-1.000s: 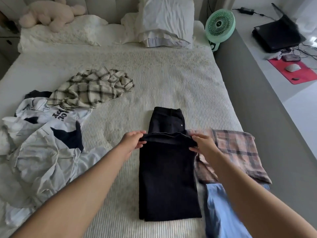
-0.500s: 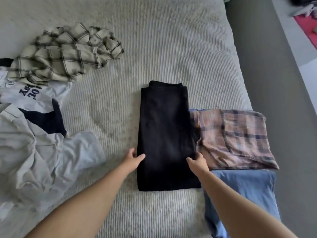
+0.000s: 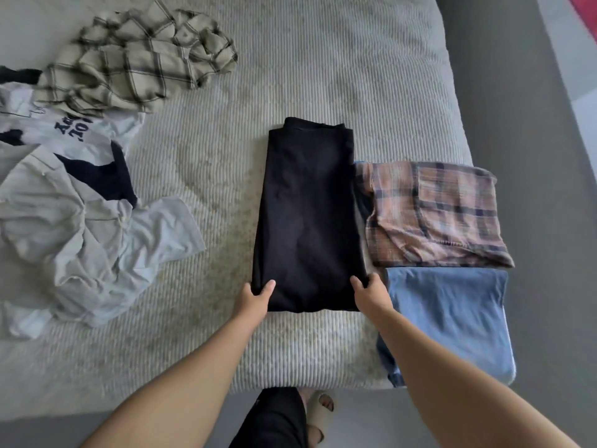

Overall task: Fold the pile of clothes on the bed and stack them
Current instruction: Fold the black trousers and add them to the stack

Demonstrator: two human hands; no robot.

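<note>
Folded black trousers (image 3: 307, 215) lie lengthwise in the middle of the white ribbed bed (image 3: 355, 76). My left hand (image 3: 256, 297) grips their near left corner, thumb on top. At the near right corner, my right hand (image 3: 370, 292) grips the trousers the same way. Right of the trousers rests a folded pink plaid garment (image 3: 433, 215) on top of a folded blue garment (image 3: 452, 312). An unfolded pile lies at the left: a cream plaid shirt (image 3: 135, 59) and a white top with navy print (image 3: 80, 195).
The bed's near edge runs just below my hands, and its right edge drops to grey floor (image 3: 533, 124). My foot in a beige slipper (image 3: 318, 412) stands at the bed's foot.
The trousers were folded in half toward me. My hands then slid down from the fold line to the near corners. The camera tilted down, losing the pillows and fan.
</note>
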